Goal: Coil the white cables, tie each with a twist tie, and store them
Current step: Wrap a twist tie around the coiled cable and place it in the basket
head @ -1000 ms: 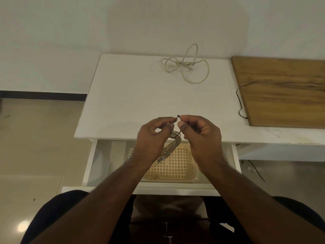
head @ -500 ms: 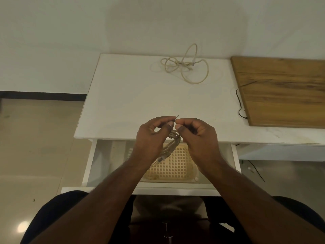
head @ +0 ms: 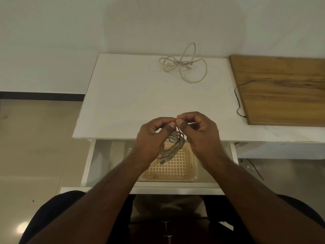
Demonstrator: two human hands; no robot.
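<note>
Head view: looks down over the counter (head: 123, 103), the landmark for every place below.
Open drawer (head: 98, 161): pulled out below the counter's front edge, with a cream lattice basket (head: 175, 166) inside.
Loose white cable (head: 184, 64): tangled at the counter's back edge, well apart from both hands, not yet coiled.
Coiled white cable (head: 173, 147): hangs just past the counter's front edge, over the basket; its long axis slopes down toward the left hand's side, plug end lowest.
Left hand (head: 151, 136): curled, thumb and forefinger pinching at the top of the coil.
Right hand (head: 198, 131): curled, pinching the dark twist tie (head: 178, 133), fingertips touching the left hand's.
Key relation: the tie wraps the coil right below both pinches, and the basket lies straight under it; the right hand is likely the nearer one for twisting.
</note>
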